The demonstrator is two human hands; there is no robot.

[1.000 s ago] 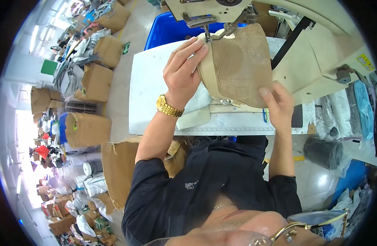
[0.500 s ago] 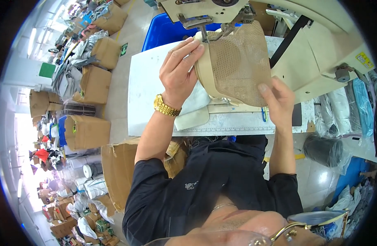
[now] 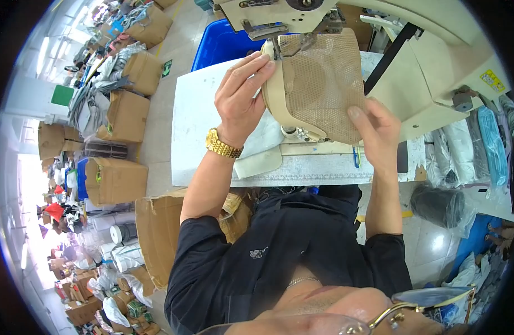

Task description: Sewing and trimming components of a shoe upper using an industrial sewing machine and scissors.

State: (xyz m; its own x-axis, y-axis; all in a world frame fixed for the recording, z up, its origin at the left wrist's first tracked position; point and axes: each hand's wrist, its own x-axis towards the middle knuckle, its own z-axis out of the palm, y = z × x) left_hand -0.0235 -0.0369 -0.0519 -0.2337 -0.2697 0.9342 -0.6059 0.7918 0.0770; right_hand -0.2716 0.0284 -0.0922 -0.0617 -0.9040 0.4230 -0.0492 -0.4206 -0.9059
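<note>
A beige mesh piece (image 3: 318, 95) with a smooth tan band along its left edge stands under the needle area of a cream sewing machine (image 3: 279, 14). My left hand (image 3: 240, 92), wearing a gold watch (image 3: 223, 144), is on the band's left side just below the presser foot (image 3: 276, 50). Its fingers lie close together along the band, and the thumb is mostly hidden. My right hand (image 3: 377, 128) pinches the lower right edge of the mesh, thumb on the near face and fingers behind.
The white table (image 3: 204, 123) has a ruler strip along its front edge. A pale flat piece (image 3: 260, 163) and a small blue tool (image 3: 356, 157) lie on it. Behind stands a blue bin (image 3: 218, 44); cardboard boxes (image 3: 114, 181) line the left, wrapped rolls (image 3: 463, 151) the right.
The mesh piece has shifted and turned slightly at the needle, its lower right part moving a little left. Both hands keep their hold; the whole view has drifted slightly.
</note>
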